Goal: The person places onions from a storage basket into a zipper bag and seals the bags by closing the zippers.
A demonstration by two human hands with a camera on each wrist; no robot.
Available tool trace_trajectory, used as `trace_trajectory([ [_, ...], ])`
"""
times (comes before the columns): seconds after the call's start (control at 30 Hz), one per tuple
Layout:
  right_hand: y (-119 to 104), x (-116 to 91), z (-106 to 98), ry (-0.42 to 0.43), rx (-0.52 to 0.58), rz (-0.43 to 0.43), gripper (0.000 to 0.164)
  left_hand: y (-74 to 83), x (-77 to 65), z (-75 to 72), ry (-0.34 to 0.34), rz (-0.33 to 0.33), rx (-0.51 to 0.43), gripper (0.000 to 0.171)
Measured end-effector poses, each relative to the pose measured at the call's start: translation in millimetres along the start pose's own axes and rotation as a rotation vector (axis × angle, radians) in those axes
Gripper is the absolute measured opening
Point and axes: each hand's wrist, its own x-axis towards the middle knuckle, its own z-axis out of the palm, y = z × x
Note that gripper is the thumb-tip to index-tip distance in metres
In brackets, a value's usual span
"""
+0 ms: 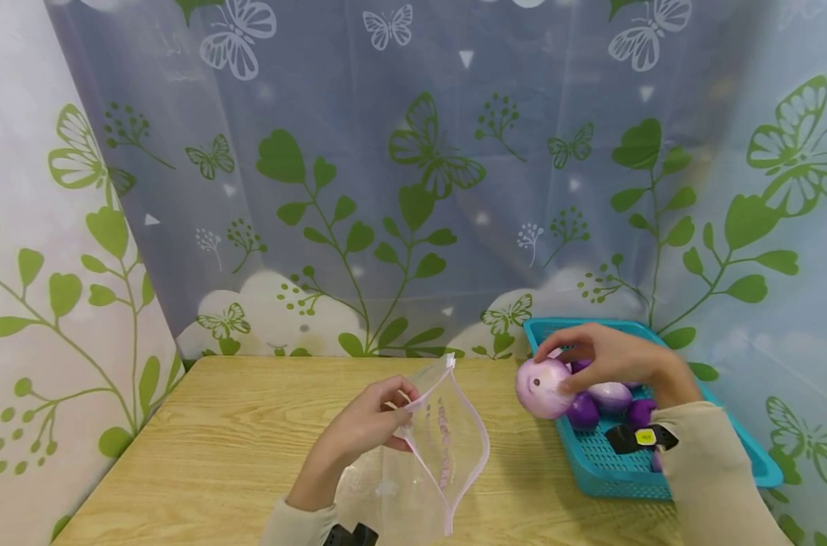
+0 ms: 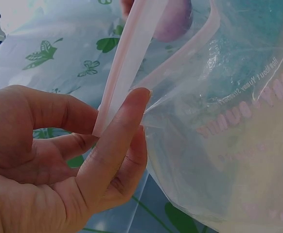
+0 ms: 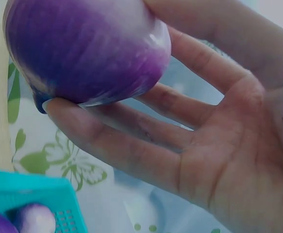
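Note:
My left hand [image 1: 368,421] pinches one side of the mouth of a clear zip bag [image 1: 464,444], between thumb and fingers. The bag has pink seal edges and pink printing, and its mouth gapes toward the right. In the left wrist view the pink seal strip [image 2: 124,53] runs up from the fingertips. My right hand [image 1: 611,356] holds a round purple-and-white onion [image 1: 541,390] by its sides, over the left edge of the basket. Seen from the right wrist, the onion [image 3: 88,48] has a dark pointed tip, with a fingertip against it.
A turquoise plastic basket [image 1: 618,483] stands at the right of the wooden table [image 1: 202,440], with several smaller purple-and-white pieces [image 1: 611,396] inside. Behind and beside the table hang sheets [image 1: 345,189] printed with butterflies and leaves.

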Motion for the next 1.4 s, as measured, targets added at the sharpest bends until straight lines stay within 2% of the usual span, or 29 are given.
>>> trace_trajectory([
  [0.17,-11,7,8,0.008,0.007,-0.029,0.04,0.6,-0.6,0.0,-0.001,0.007,0.005,0.015],
  [0.43,-27,20,23,-0.029,0.076,-0.109,0.041,-0.5,-0.7,-0.6,0.005,0.012,0.011,0.016],
  [0.63,-38,28,39,-0.033,0.055,-0.162,0.042,-0.3,-2.3,-2.3,0.007,0.007,0.007,0.014],
  [0.83,-46,34,55,-0.044,0.107,-0.209,0.038,0.8,-2.9,-2.2,0.016,0.008,0.003,0.013],
  [1.07,-52,41,69,-0.026,0.082,-0.199,0.038,0.3,-0.4,-1.3,0.022,0.015,-0.005,0.016],
  [1.4,-55,51,78,0.005,0.059,-0.251,0.04,-2.5,3.6,-3.0,0.054,0.045,0.006,0.017],
])
